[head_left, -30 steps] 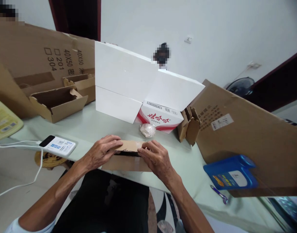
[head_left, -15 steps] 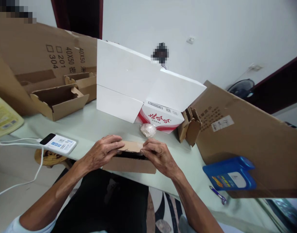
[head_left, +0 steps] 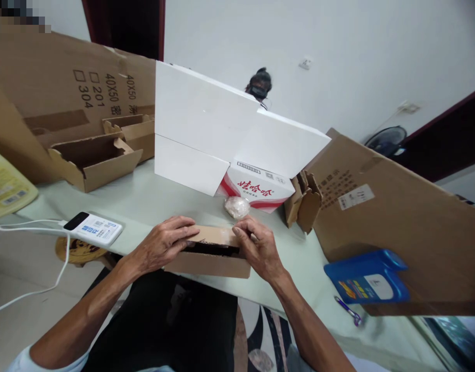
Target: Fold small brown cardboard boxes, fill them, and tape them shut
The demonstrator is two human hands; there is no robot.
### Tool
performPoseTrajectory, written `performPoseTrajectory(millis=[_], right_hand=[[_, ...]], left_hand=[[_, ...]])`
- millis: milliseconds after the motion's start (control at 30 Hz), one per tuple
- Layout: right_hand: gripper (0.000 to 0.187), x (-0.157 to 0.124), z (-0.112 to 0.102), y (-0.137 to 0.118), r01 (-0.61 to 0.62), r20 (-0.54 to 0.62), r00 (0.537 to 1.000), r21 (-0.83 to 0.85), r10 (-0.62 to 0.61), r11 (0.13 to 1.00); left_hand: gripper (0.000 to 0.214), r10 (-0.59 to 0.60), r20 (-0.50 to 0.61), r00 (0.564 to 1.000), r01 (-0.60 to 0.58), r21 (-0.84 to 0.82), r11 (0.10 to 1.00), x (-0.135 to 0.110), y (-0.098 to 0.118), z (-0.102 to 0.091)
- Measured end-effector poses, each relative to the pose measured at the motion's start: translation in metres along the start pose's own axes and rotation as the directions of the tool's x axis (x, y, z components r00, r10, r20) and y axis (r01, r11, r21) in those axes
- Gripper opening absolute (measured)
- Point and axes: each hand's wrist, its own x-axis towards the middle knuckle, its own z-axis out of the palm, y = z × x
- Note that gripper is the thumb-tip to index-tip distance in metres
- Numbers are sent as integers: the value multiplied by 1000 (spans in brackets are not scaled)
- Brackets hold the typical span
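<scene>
A small brown cardboard box (head_left: pixel 212 258) lies at the near edge of the pale green table (head_left: pixel 152 199), right in front of me. My left hand (head_left: pixel 164 242) rests on its left end, fingers curled over the top flap. My right hand (head_left: pixel 257 247) grips the right end, fingers bent onto the flap's edge. A dark gap shows under the flap between my hands. Just beyond the box lies a small clear bag of pale stuff (head_left: pixel 236 207).
Behind stand white cartons (head_left: pixel 206 129) and a red-and-white printed box (head_left: pixel 258 188). Open brown boxes (head_left: pixel 93 160) and big cardboard sheets (head_left: pixel 396 217) flank the table. A white power bank (head_left: pixel 93 229) with cable lies left; a blue bottle (head_left: pixel 367 276) and a small purple tool (head_left: pixel 349 311) lie right.
My right hand has slid from the box's middle to its right end. The top flap now shows more between my hands. My left hand has stayed put.
</scene>
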Motion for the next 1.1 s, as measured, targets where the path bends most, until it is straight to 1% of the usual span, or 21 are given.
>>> performPoseTrajectory(millis=[33, 100, 133, 167, 200, 267, 333, 400, 433, 467, 567, 633, 700, 767, 833, 867, 933, 967, 1033, 1067, 1100], right_hand=[[22, -2, -2, -3, 21, -40, 999, -23, -22, 1000], [18, -11, -6, -10, 96, -133, 985, -100, -109, 990], [16, -16, -8, -14, 140, -165, 973, -145, -164, 979], [16, -22, -9, -16, 185, -167, 962, -182, -215, 966], [16, -28, -9, -18, 222, -138, 957, -209, -253, 952], [15, -39, -8, -18, 263, -8, 962, -236, -273, 935], [18, -45, -6, -14, 265, 139, 962, -272, -235, 925], [15, -48, -3, -10, 250, 227, 956, -291, -187, 924], [11, -49, -2, -9, 244, 246, 953, -285, -176, 927], [10, -49, -2, -9, 241, 239, 955, -279, -176, 930], [14, -52, 0, -18, 247, 153, 966, -295, -209, 923], [14, -57, 1, -26, 263, 126, 964, -314, -235, 912], [15, -62, 1, -32, 272, 151, 960, -290, -237, 917], [16, -66, 1, -32, 264, 183, 958, -252, -222, 931], [10, -66, -1, -28, 262, 215, 954, -258, -209, 930], [12, -65, -1, -25, 263, 237, 951, -284, -199, 922], [30, -62, -2, -20, 265, 290, 943, -359, -162, 895], [38, -60, -2, -18, 264, 312, 939, -393, -142, 881], [43, -58, -1, -17, 264, 326, 937, -434, -123, 861], [42, -58, -1, -17, 263, 309, 942, -439, -130, 859], [43, -59, -1, -17, 257, 280, 949, -433, -142, 864]], left_hand=[[37, -18, -6, 1000, 18, -20, 1000, 0, -1, -1], [34, -56, -22, 998, 55, -53, 997, 2, -2, -3], [32, -73, -29, 997, 71, -67, 995, 3, -3, -4], [29, -89, -35, 995, 86, -76, 993, 5, -3, -5], [27, -106, -38, 994, 103, -78, 992, 7, -3, -6], [23, -148, -36, 988, 145, -65, 987, 11, -1, -8], [21, -192, -50, 980, 190, -39, 981, 15, 0, -9], [18, -223, -80, 971, 221, -31, 975, 19, 2, -9], [17, -230, -96, 968, 228, -35, 973, 20, 2, -8], [16, -231, -113, 966, 228, -41, 973, 22, 2, -8], [13, -235, -176, 956, 232, -34, 972, 27, 1, -9], [12, -238, -215, 947, 240, -17, 971, 30, -1, -11], [12, -244, -216, 945, 246, -16, 969, 32, -3, -14], [13, -255, -198, 946, 256, -19, 966, 33, -5, -15], [15, -276, -176, 945, 276, -25, 961, 33, -6, -14], [16, -292, -161, 943, 290, -35, 956, 32, -6, -12], [23, -332, -128, 935, 328, -46, 943, 32, -4, -5], [34, -354, -116, 928, 352, -35, 935, 31, -3, -1], [63, -396, -116, 911, 401, 24, 916, 31, -1, 6], [72, -413, -127, 902, 423, 59, 904, 31, 0, 8], [75, -424, -137, 895, 437, 79, 896, 30, 1, 9]])
